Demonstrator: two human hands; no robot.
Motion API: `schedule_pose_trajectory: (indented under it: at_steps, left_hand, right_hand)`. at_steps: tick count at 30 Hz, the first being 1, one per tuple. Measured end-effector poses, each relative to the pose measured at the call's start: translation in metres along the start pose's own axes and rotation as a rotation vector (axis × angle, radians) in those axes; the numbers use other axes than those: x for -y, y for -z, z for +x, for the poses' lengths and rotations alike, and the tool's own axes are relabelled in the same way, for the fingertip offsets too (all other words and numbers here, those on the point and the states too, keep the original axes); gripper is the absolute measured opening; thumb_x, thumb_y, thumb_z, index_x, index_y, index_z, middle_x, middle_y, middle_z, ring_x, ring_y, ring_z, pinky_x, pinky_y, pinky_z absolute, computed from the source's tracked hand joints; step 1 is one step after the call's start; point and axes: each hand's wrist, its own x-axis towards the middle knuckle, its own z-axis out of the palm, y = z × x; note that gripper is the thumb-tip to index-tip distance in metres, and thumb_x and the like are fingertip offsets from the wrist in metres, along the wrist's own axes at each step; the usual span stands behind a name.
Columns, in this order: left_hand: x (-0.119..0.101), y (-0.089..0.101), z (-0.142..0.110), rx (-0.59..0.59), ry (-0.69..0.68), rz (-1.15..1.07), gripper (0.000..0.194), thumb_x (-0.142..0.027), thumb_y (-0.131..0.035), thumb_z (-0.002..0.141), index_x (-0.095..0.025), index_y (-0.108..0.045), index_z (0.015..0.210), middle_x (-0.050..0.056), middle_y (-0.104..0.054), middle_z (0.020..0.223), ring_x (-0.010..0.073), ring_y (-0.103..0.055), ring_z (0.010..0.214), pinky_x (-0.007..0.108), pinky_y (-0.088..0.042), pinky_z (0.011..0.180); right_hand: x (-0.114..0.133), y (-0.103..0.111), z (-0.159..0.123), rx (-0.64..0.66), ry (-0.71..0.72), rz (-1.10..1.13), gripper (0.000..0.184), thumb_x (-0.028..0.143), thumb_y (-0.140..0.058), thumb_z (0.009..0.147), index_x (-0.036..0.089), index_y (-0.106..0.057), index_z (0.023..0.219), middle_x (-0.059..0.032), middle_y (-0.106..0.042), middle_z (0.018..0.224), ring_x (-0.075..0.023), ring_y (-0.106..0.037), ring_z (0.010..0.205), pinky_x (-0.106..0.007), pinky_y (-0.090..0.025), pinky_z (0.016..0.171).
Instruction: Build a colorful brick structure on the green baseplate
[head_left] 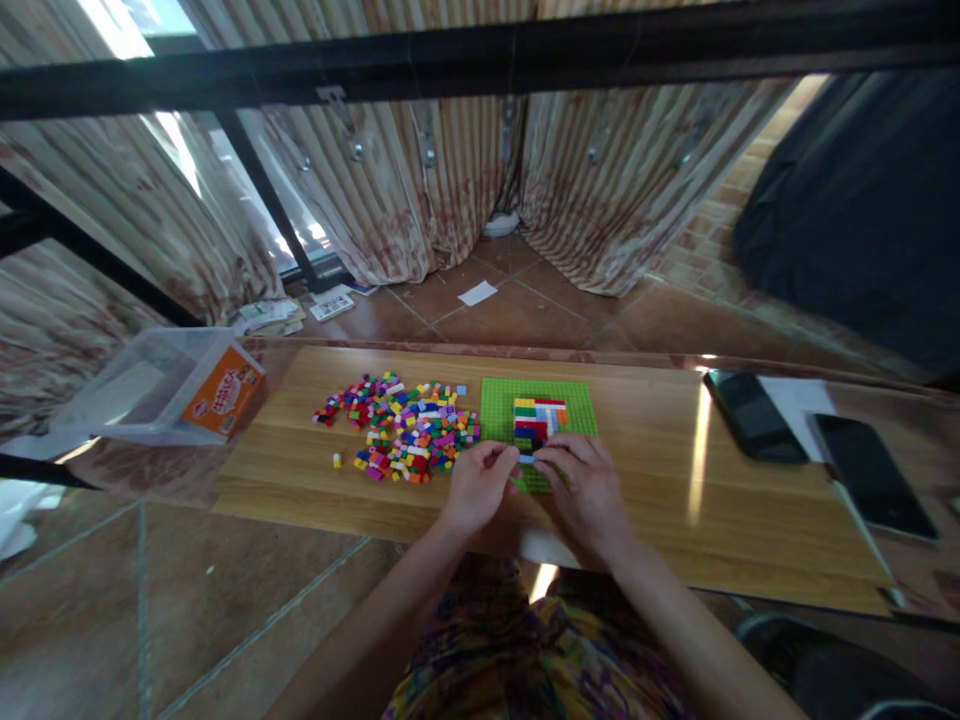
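A light blue toy brick [526,459] is pinched between the fingertips of my left hand [482,482] and my right hand [583,487]. Both hands are closed, over the near part of a green studded baseplate [496,402]. On the plate is a block of coloured bricks [531,428] in red, blue, yellow, green, white and orange; my right hand partly covers its near right side. To the left of the plate spreads a pile of loose toy bricks [420,430] in many colours, close to my left hand.
A clear plastic bin [161,375] with an orange label lies at the table's left end. Two dark phones [754,415] and white paper [799,405] rest at the right. A black metal bar [480,60] crosses above, before striped curtains [450,180]. One small brick [337,460] lies apart.
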Motion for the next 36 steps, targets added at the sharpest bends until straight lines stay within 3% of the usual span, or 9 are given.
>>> schedule_pose_trajectory:
  at_steps: [4, 9, 22, 36]
  left_hand:
    - [0.006, 0.001, 0.015, -0.097, -0.120, 0.117, 0.020, -0.033, -0.053, 0.085, -0.016, -0.064, 0.083, 0.000, -0.064, 0.069, 0.0107, -0.059, 0.054, 0.021, -0.047, 0.051]
    - [0.010, 0.001, 0.024, -0.093, -0.207, 0.277, 0.018, -0.028, -0.053, 0.084, -0.017, -0.067, 0.082, 0.000, -0.065, 0.067, 0.0118, -0.061, 0.056, 0.022, -0.046, 0.054]
    - [0.017, -0.005, 0.029, -0.111, -0.233, 0.292, 0.017, -0.030, -0.060, 0.081, -0.018, -0.072, 0.079, -0.001, -0.067, 0.060, 0.0135, -0.062, 0.056, 0.025, -0.047, 0.056]
    - [0.011, -0.007, 0.032, -0.149, -0.288, 0.349, 0.016, -0.023, -0.060, 0.079, -0.018, -0.071, 0.069, 0.000, -0.068, 0.061, 0.0133, -0.062, 0.061, 0.024, -0.047, 0.061]
  right_hand:
    - [-0.014, -0.001, 0.009, 0.011, -0.032, -0.060, 0.018, 0.029, -0.057, 0.091, 0.024, -0.075, 0.089, -0.0071, -0.062, 0.105, -0.0218, -0.053, 0.098, -0.038, -0.044, 0.084]
    - [-0.017, -0.003, 0.013, 0.035, -0.050, -0.123, 0.019, 0.031, -0.058, 0.090, 0.026, -0.076, 0.087, -0.0069, -0.061, 0.107, -0.0228, -0.050, 0.098, -0.038, -0.043, 0.084]
    - [-0.022, -0.008, 0.008, 0.017, -0.044, -0.114, 0.019, 0.031, -0.057, 0.091, 0.027, -0.075, 0.088, -0.0061, -0.062, 0.105, -0.0228, -0.051, 0.097, -0.037, -0.043, 0.084]
    - [-0.031, -0.014, 0.014, 0.004, -0.016, 0.079, 0.020, 0.028, -0.057, 0.090, 0.025, -0.075, 0.083, -0.0080, -0.064, 0.094, -0.0226, -0.053, 0.093, -0.039, -0.049, 0.081]
